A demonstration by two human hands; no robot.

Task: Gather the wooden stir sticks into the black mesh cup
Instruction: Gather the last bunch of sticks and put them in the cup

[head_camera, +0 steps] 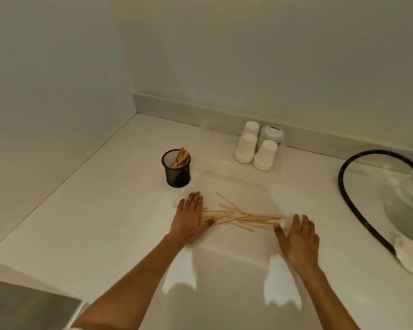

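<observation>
1. Our left hand [190, 219] lies flat on the white counter [110, 210], fingers straight and together, its thumb side touching the left ends of the loose wooden stir sticks [242, 217]. It grasps nothing.
2. Our right hand [297, 239] is also flat and released, fingers spread a little, its fingertips at the right ends of the same pile. The fingertips are slightly blurred, so we cannot tell exactly which sticks they touch.
3. Between the two hands, the sticks lie in a loose crisscrossed heap, most running roughly left to right, a few angled up toward the back.
4. Behind the heap, one more pale stick [234, 179] lies apart from the rest on the counter, slanted from upper left to lower right.
5. The black mesh cup [177, 171] stands upright behind and just to the left of our left hand, near it but not touching. A bunch of sticks [181, 158] stands in it, leaning to the right.
6. Further back, near the wall, we see upturned white paper cups [255, 148] clustered beside a lidded jar [272, 134].
7. At the far right, a black hose [351, 203] curves across the counter next to a clear plastic-wrapped object [408, 215].
</observation>
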